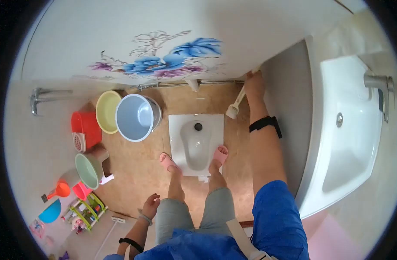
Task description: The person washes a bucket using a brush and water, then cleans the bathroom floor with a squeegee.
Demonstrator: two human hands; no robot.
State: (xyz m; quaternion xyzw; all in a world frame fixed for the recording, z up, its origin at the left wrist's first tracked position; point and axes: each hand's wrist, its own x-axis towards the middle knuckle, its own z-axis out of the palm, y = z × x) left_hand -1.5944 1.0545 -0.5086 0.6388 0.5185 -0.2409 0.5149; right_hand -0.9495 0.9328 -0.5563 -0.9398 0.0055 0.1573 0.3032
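My right hand (254,85) is closed around the handle of a toilet brush (232,111) near the back wall. The brush's pale head hangs down to the left, above the floor right of the squat toilet (175,145). That white toilet is set in the floor between my feet, which wear pink slippers (167,160). My left hand (151,205) hangs low beside my left knee, fingers loosely bent and apart, with nothing in it.
At the left stand a light blue bucket (135,118), a yellow basin (106,112), a red mop bucket (89,130) and a green basin (88,172). A green rack (89,211) holds bottles. A white sink (350,173) borders the right side; pipes run along the back wall.
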